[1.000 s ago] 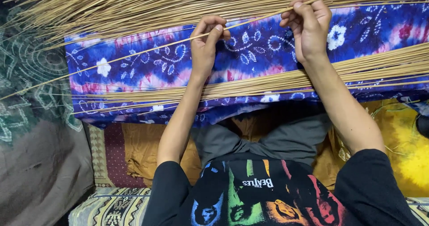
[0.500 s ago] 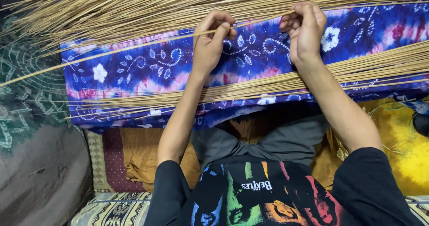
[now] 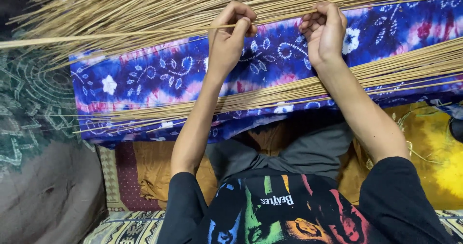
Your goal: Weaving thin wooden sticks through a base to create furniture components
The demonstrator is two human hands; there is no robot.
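My left hand (image 3: 230,37) and my right hand (image 3: 324,31) both pinch one thin tan stick (image 3: 144,33) that runs left to right at the near edge of a big loose pile of sticks (image 3: 159,5). The pile lies across the far side of a blue and purple tie-dye cloth (image 3: 154,77). A second, flatter bundle of sticks (image 3: 289,92) crosses the cloth nearer to me, under both of my forearms. The held stick's right end is hidden behind my right hand.
A dark green patterned fabric (image 3: 29,104) covers the left side, with grey cloth (image 3: 48,200) below it. Mustard and yellow cloth (image 3: 434,157) lies at the right, and a patterned mat (image 3: 130,227) sits at the bottom by my knees.
Both hands have moved up the cloth toward the far pile, carrying the single stick with them. The stick now lies against the pile's near edge instead of across the cloth.
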